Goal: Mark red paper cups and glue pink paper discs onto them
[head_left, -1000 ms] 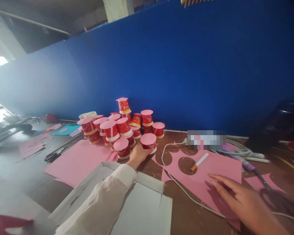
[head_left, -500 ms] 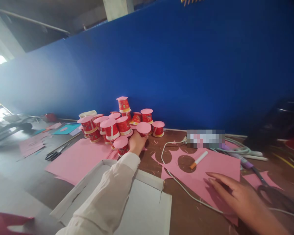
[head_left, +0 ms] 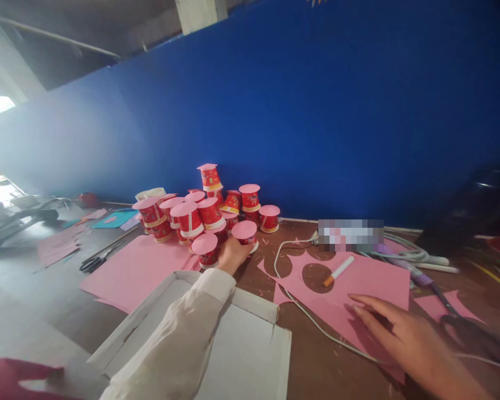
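Note:
My left hand [head_left: 232, 255] is closed around the side of a red paper cup [head_left: 246, 239]. This cup stands upside down on the brown table, topped by a pink paper disc [head_left: 244, 229]. Close to its left is another red cup [head_left: 206, 255] with a pink disc, and several more are stacked behind. My right hand [head_left: 404, 328] hovers over a pink sheet [head_left: 379, 283] with round holes cut out, its fingers stretched and holding nothing. A white marker with an orange end [head_left: 338, 271] lies on that sheet.
An open grey-white box [head_left: 250, 350] lies under my left forearm. Left of it are pink sheets [head_left: 141, 266] and black-handled scissors [head_left: 98, 260]. A white cable [head_left: 308, 319] crosses the table; a glue gun [head_left: 425, 280] lies at right. A blue panel [head_left: 337, 111] stands behind.
My left hand has lowered the cup with its pink disc slightly towards me onto the table, beside the other cups. My right hand has hardly moved.

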Tool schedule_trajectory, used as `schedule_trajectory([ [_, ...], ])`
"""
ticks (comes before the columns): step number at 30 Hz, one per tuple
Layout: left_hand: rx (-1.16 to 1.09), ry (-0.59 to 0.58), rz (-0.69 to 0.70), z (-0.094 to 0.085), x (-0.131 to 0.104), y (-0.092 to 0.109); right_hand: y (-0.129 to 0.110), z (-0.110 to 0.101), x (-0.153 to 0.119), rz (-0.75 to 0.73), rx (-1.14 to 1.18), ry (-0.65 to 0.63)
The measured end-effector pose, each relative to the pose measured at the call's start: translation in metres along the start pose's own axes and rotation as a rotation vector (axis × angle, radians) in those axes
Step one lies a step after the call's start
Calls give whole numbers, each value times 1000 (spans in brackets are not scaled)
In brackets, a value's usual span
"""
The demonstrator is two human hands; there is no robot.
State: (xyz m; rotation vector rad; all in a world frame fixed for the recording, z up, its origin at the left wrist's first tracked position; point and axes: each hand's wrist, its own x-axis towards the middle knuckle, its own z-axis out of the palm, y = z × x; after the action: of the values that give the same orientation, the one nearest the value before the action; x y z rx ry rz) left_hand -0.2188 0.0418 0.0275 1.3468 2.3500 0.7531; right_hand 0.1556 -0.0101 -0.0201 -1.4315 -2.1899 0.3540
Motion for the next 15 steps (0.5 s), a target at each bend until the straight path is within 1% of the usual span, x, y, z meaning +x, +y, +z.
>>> schedule_trajectory([
  [3,-21,-36,39,-1,-16,-3,-2,-1,0,3,-11,-16],
  [5,-87,-84,132,-4,-24,-3,-4,-2,1,8,-12,-25],
  [7,-145,-70,197,-7,-25,1,-6,-3,2,4,-11,-32],
  [8,-146,-24,190,-10,-23,4,-7,-3,2,0,-11,-32],
  [11,-30,135,63,-13,-8,14,-7,-3,3,-9,-19,-25],
  [13,5,170,5,-10,5,18,-6,-3,4,-3,-33,-13],
  [15,7,163,-30,-5,17,18,-4,-2,4,7,-47,-7],
])
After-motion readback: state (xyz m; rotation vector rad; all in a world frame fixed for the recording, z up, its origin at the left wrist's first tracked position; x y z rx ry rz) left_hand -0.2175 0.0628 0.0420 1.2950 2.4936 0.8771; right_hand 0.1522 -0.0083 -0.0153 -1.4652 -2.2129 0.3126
